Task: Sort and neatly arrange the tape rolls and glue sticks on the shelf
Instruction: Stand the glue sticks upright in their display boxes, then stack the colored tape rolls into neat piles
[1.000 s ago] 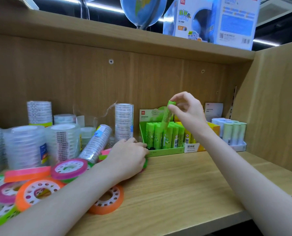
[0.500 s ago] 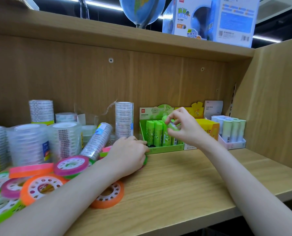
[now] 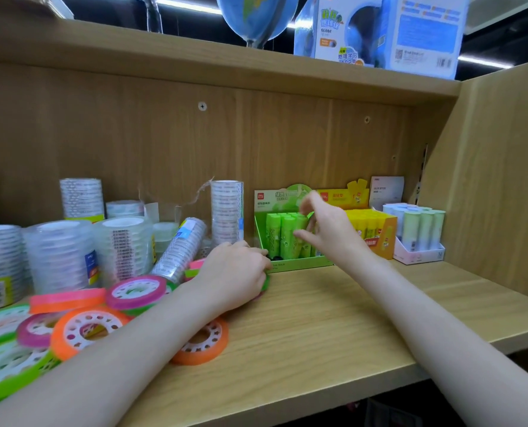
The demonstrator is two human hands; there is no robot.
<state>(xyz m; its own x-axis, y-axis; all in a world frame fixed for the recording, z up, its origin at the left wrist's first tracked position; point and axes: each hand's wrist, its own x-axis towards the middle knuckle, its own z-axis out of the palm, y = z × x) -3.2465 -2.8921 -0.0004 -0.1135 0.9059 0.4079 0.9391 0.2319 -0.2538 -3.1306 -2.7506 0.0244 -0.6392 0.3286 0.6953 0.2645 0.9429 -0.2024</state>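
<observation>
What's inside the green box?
Green glue sticks stand upright in rows inside the green box. The right hand, fingers spread, covers the box's right part, so the sticks there are hidden. Near the front left corner something dark shows, too small to identify.

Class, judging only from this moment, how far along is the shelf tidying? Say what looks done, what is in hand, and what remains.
Done: green glue sticks stand upright in their green display box, with the yellow box and pastel sticks lined up alongside. In hand: the right hand is at the green sticks, fingers spread; the left hand covers a green tape roll. Left: coloured tape rolls lie scattered, and one clear tape sleeve leans.
</observation>
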